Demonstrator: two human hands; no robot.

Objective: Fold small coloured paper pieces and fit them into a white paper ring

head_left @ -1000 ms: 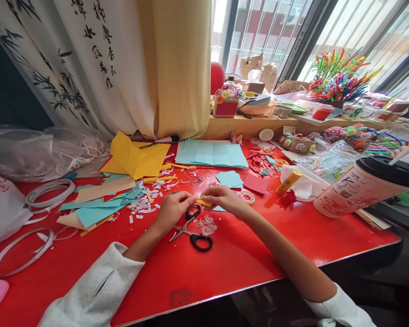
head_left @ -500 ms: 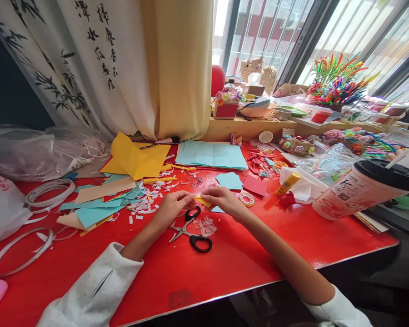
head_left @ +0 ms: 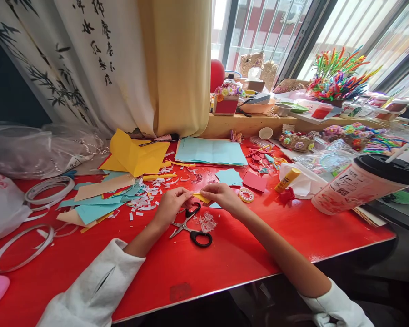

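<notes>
A small piece of yellow paper (head_left: 202, 198) is stretched between my two hands above the red table. Its left edge is pinched by the closed fingers of my left hand (head_left: 171, 205). My right hand (head_left: 223, 197), fingers also closed, grips the other side, and the fingers cover part of it. Just below lie black-handled scissors (head_left: 187, 225) with their blades apart. Beside them is a little heap of clear, crumpled scraps (head_left: 206, 221). A blue paper piece (head_left: 215, 205) shows under my right hand, and a small round tape dispenser (head_left: 246, 195) lies to its right.
Blue sheets (head_left: 211, 152) and folded yellow paper (head_left: 136, 154) lie at the back. White paper snippets (head_left: 145, 200) and tape rolls (head_left: 49, 190) cover the left. A glue stick (head_left: 287, 179) and a large tilted drink cup (head_left: 357, 186) stand on the right. The table's front edge (head_left: 204, 295) runs nearby.
The camera view has shifted slightly. Both hands keep hold of the yellow paper, which now shows a little more between them. The things on the table have stayed put.
</notes>
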